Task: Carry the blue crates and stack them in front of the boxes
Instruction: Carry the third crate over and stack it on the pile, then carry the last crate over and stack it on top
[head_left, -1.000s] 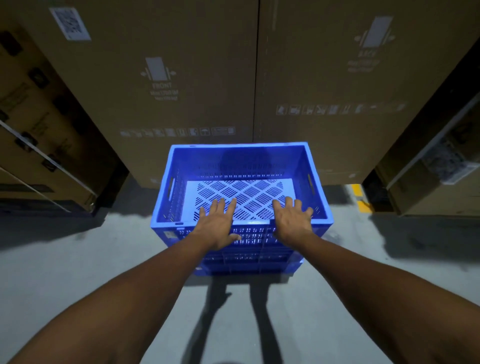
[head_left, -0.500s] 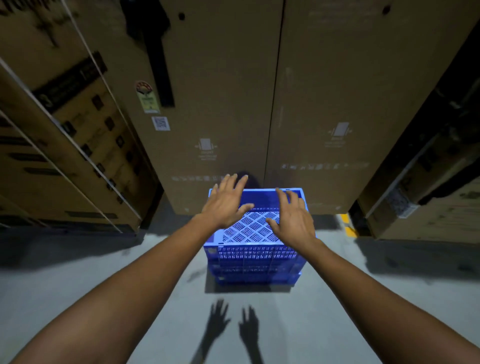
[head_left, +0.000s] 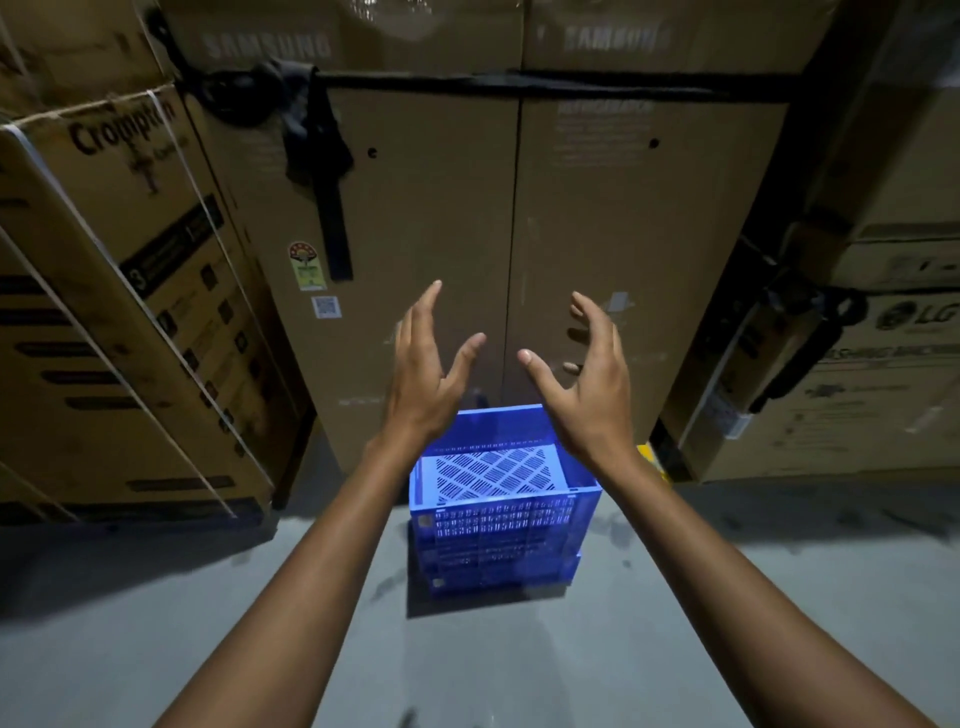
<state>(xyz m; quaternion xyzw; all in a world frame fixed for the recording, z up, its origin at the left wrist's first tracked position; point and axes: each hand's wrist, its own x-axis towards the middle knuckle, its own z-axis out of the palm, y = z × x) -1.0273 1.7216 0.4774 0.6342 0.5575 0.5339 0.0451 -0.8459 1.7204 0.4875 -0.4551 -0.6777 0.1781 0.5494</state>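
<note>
A stack of blue perforated crates (head_left: 501, 525) stands on the grey floor, right in front of two tall brown cardboard boxes (head_left: 514, 260). The top crate is empty and its slotted bottom shows. My left hand (head_left: 423, 374) and my right hand (head_left: 584, 384) are raised in the air above the stack, apart from it, with fingers spread and relaxed. Neither hand holds anything. My forearms cross over the crate's left and right top corners in the view.
A strapped Crompton carton (head_left: 119, 312) leans at the left. LG cartons (head_left: 872, 374) stand at the right. A black strap (head_left: 545, 83) runs across the tall boxes. A yellow floor mark (head_left: 652, 460) lies beside the crates. Bare grey floor (head_left: 493, 665) spreads in front.
My hands have lifted off the top crate and risen above it, fingers spreading. The view has pulled back and up, so the crate stack looks smaller and lower.
</note>
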